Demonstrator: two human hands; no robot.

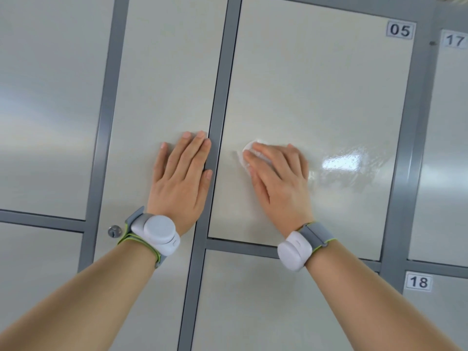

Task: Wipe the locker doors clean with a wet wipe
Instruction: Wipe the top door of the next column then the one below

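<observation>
right hand [278, 178]: fingers straight, presses wet wipe [249, 150] on door 05 [316, 84], left half | left hand [181, 178]: flat, open, on neighbour door [162, 84] just left of door 05 | wet shine [342, 163]: door 05, right half

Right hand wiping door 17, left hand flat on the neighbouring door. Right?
No. The head view shows the right hand pressing the wipe on door 05, not 17. The left hand is flat on the neighbouring door.

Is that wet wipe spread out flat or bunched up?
Bunched up: the wet wipe is a white wad peeking from under the right hand on locker door 05.
</observation>
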